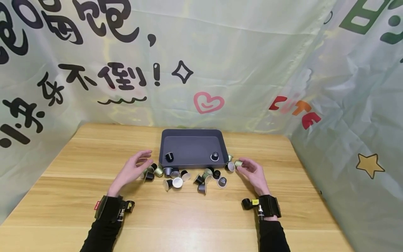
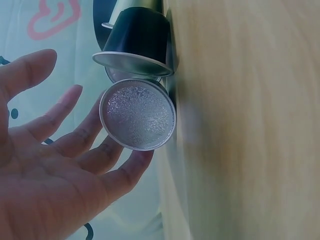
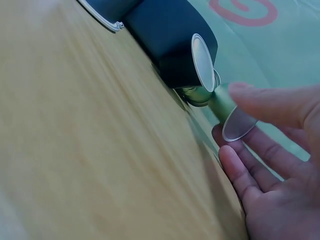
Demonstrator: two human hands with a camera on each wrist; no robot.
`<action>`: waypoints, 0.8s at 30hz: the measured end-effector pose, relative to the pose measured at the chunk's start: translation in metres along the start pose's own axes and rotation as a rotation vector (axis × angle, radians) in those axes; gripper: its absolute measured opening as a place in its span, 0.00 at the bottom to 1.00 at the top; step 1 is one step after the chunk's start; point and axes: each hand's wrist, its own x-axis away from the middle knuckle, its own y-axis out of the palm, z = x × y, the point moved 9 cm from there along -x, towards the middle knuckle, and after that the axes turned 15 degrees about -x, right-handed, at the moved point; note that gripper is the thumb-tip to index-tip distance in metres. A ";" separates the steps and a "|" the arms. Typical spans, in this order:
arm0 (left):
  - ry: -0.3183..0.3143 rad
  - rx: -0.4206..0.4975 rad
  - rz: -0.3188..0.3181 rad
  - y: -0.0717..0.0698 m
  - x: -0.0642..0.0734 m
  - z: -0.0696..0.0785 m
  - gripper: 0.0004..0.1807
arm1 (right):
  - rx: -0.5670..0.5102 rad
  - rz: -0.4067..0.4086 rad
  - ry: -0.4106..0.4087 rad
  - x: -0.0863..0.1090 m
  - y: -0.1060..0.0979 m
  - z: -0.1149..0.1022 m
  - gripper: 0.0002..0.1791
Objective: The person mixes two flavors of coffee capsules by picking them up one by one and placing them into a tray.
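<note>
A light green coffee capsule [image 1: 238,163] is pinched between the thumb and fingers of my right hand [image 1: 254,173], just off the tray's right corner. In the right wrist view the silver lid of this green capsule [image 3: 239,125] faces the palm. My left hand [image 1: 133,168] is spread beside the left end of a row of capsules, fingers loosely extended. In the left wrist view a foil-lidded capsule [image 2: 139,115] lies before its fingertips; whether they touch it I cannot tell. A black capsule [image 2: 137,37] is just beyond. The dark grey tray [image 1: 193,145] lies behind the capsules.
In the tray are a black capsule [image 1: 169,156] at left and a dark grey capsule [image 1: 214,156] at right. Several capsules lie scattered along its front edge, including a white-lidded capsule [image 1: 177,182] and a grey capsule [image 1: 202,188]. A printed cloth [image 1: 245,70] hangs behind the wooden table [image 1: 189,224].
</note>
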 end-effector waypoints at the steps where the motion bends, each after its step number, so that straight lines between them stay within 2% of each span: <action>1: 0.000 0.000 0.000 0.000 0.000 0.000 0.29 | -0.020 0.004 -0.004 0.000 -0.001 0.000 0.27; 10: 0.004 0.005 0.004 0.000 0.000 0.000 0.29 | -0.196 0.078 -0.037 0.002 -0.008 0.000 0.27; 14: 0.003 0.007 0.002 0.001 0.001 0.000 0.29 | -0.252 0.087 -0.044 0.003 -0.007 -0.001 0.25; 18: 0.006 0.011 0.000 0.001 0.001 0.000 0.29 | -0.237 0.080 -0.049 0.003 -0.002 -0.006 0.22; 24: 0.013 0.019 0.004 0.002 -0.001 -0.001 0.29 | -0.137 0.037 -0.043 0.002 0.011 -0.020 0.17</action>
